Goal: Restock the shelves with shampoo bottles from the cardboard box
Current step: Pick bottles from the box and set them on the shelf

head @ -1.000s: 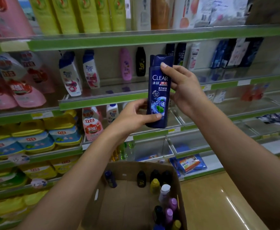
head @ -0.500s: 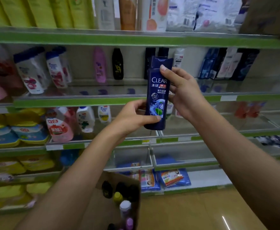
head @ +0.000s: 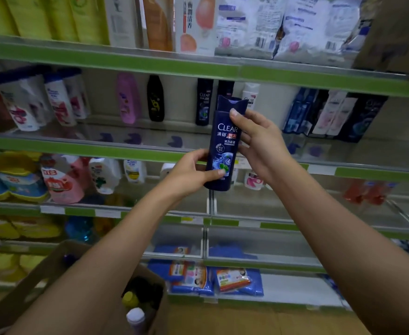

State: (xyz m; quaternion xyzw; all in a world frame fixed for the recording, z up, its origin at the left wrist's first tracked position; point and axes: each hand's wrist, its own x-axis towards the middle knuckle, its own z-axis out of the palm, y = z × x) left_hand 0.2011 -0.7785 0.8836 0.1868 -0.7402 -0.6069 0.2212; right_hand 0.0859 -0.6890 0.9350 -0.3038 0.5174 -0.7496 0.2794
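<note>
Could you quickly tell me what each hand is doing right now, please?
Left hand: closed on the blue shampoo bottle, near its base.
Right hand: holding the same bottle's upper part.

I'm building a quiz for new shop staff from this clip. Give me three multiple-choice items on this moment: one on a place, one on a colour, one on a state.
1. Where is the cardboard box?
A. On the top shelf
B. Low at the left, below the arms
C. Behind the pink bottle

2. What colour is the held CLEAR bottle?
A. Dark blue
B. Yellow
C. White

3. How is that bottle held?
A. Lying in the box
B. By one hand only
C. Upright, by both hands

Answers: 1 B, the box sits at the lower left; 2 A, its body and cap are dark blue; 3 C, the left hand grips its base and the right hand its upper part.
</note>
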